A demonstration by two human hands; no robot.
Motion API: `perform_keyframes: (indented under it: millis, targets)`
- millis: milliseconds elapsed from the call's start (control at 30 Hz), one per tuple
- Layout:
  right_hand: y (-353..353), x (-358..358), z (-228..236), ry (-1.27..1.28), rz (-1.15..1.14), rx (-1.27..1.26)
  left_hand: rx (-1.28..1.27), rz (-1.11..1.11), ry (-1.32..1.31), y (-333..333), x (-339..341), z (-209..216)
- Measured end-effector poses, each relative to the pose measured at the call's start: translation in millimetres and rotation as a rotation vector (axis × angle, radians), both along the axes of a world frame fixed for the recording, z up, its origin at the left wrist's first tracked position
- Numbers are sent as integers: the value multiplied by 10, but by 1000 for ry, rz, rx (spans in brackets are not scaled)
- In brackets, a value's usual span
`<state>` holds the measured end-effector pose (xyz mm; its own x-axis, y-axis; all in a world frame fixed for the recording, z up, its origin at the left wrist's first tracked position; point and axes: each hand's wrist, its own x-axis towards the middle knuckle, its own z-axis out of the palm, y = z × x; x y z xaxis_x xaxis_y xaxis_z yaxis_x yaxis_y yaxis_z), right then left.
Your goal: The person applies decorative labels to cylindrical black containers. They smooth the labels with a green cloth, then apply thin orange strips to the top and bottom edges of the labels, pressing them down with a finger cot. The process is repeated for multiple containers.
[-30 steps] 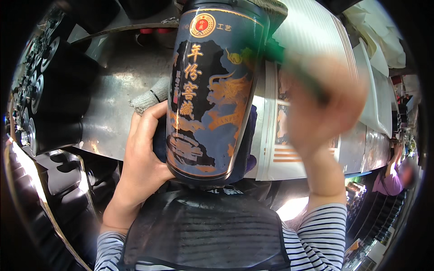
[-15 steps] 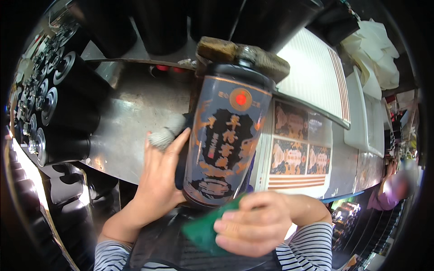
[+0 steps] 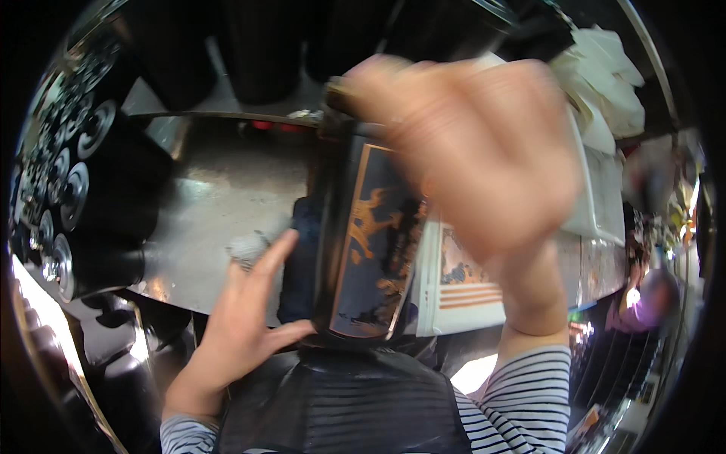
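A black cylindrical canister (image 3: 370, 250) with a grey, black and copper decal lies in front of me, tilted slightly. My left hand (image 3: 246, 310) is beside its left side, thumb near the bottom end and index finger stretched along a dark blue pad (image 3: 299, 265). Grey-white ribbed fabric (image 3: 253, 248) shows at the other fingertips of that hand; whether it is worn or held is unclear. My right hand (image 3: 491, 159), smeared by motion, is raised over the canister's upper right part and hides it. Nothing can be made out in its fingers.
Several black canisters with metal fittings (image 3: 76, 195) are stacked at the left, and more dark ones stand along the back. Printed decal sheets (image 3: 461, 295) lie right of the canister. Beyond are a white tray (image 3: 605, 204) and crumpled white sheeting (image 3: 601, 83). Another person in purple (image 3: 639, 306) is at far right.
My right hand has risen from the canister's lower end to its upper right, and the green flat piece it held is out of sight. The canister has turned, showing a different side of the decal.
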<state>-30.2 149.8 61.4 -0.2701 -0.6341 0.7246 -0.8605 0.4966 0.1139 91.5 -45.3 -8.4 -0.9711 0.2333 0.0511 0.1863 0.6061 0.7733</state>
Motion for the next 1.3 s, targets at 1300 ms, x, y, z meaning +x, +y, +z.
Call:
perform_keyframes:
  millis: [1300]
  targets:
    - [3102, -85, -915, -202, -659, -164, 39, -43, 219, 1260, -232, 726]
